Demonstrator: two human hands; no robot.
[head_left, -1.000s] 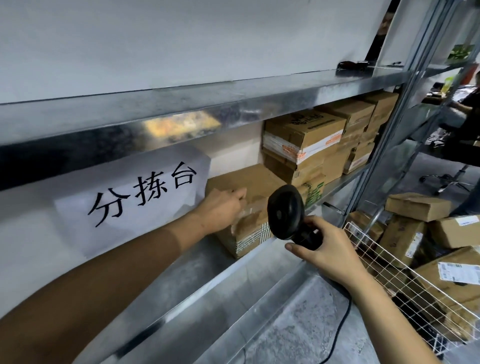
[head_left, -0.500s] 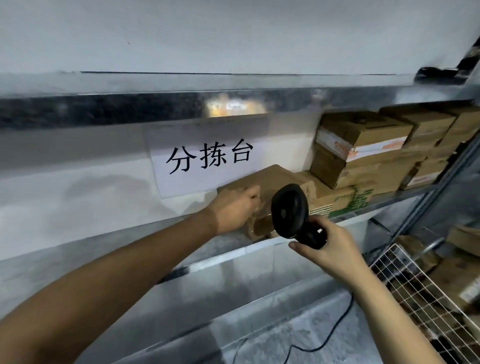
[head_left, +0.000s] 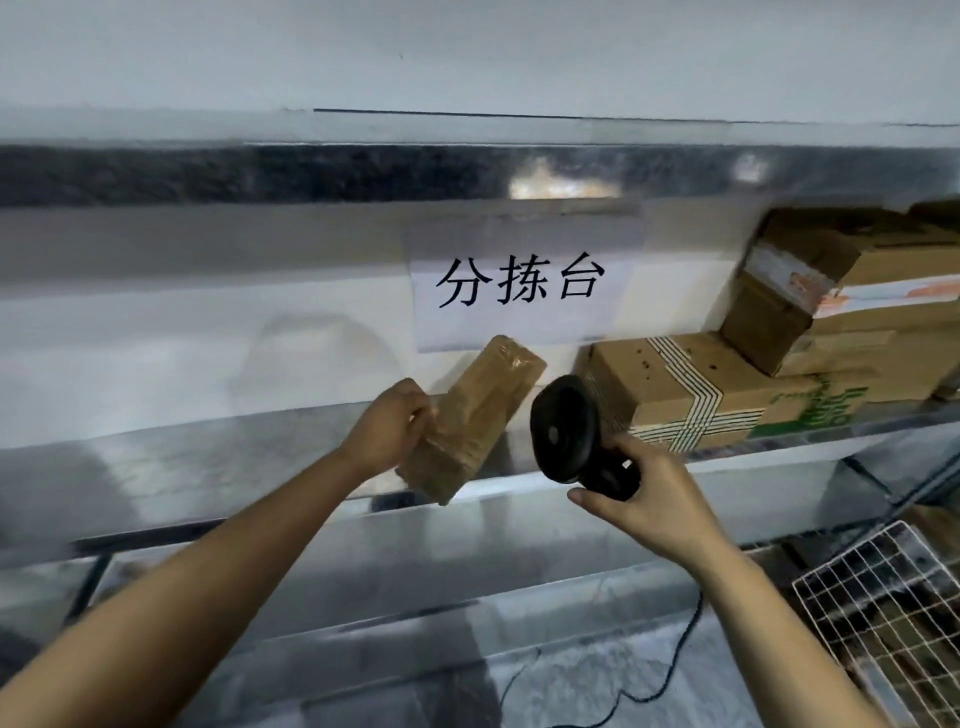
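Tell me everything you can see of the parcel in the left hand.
The parcel is a long, narrow brown cardboard box wrapped in glossy clear tape. It tilts, upper end to the right, in front of the shelf edge. The left hand grips its left side; the scanner in the right hand sits just right of it, apart. It is blurred, and no label shows.

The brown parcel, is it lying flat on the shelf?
No, the left hand holds the brown parcel tilted, one end up by the sign.
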